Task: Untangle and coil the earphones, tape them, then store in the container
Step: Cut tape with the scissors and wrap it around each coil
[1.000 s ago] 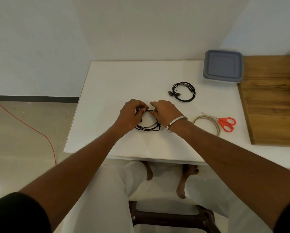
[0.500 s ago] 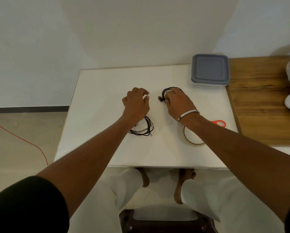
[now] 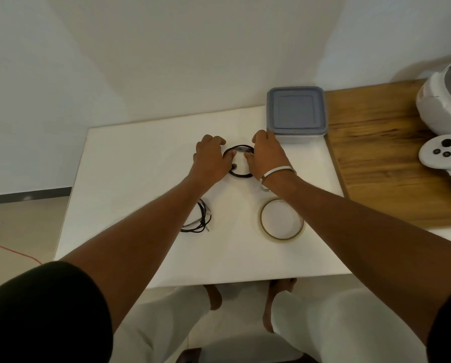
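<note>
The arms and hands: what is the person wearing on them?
Both arms wear short black sleeves that end above the elbows, so the forearms are bare. The right hand has a plain silver metal bangle round its wrist. The left hand has nothing on it. I see no gloves, rings or watch.

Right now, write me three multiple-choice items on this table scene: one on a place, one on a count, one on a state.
1. Where does the tape roll lie?
A. On the container lid
B. On the white table, near the right forearm
C. On the wooden surface

2. How many earphone coils are on the table?
A. One
B. Two
C. Four

3. What state is the container in?
A. Lid on
B. Open, lid beside it
C. Tipped on its side

Answers:
1 B: the roll lies flat on the white top.
2 B: the far coil sits between the left hand and right hand; the near coil lies alone.
3 A: the grey lid covers it.
</note>
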Demonstrator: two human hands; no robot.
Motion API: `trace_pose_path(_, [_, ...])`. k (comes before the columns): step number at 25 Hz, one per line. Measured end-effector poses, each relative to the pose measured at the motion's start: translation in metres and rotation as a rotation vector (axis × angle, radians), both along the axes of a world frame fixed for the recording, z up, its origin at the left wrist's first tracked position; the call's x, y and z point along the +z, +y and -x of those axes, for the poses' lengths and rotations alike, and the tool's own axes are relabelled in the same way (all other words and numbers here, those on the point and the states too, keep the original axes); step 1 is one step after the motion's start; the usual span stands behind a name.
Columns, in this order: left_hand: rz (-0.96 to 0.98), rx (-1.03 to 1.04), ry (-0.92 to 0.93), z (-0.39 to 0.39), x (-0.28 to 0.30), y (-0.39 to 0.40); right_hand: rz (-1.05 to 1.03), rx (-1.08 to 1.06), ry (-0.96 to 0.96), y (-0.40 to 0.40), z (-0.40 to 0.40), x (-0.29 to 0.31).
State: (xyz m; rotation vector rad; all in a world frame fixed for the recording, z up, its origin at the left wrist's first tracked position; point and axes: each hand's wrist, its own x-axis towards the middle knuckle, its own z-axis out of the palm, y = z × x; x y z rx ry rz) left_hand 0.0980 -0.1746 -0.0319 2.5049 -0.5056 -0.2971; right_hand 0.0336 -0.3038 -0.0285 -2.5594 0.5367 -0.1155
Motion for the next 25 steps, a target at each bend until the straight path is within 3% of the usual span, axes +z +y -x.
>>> trace_pose_path(12, [-0.028,-0.012,0.031,0.015,-0.004,0.0,-0.051,0.082,0.065,-0.002,0.013,-0.009])
trace_pose_path(16, [-0.094,0.03,-0.092,0.031,0.008,0.0,-0.07,0.053,0.017,-0.011,0.027,0.0])
trace_pose_path(21, [0.039,-0.097,-0.122,0.073,0.012,-0.009,-0.036,0.111,0.15,-0.037,0.063,0.01])
trace_pose_path(25, [0.108,-0.15,0.019,0.12,0.004,-0.013,-0.052,0.176,0.215,-0.041,0.099,0.016])
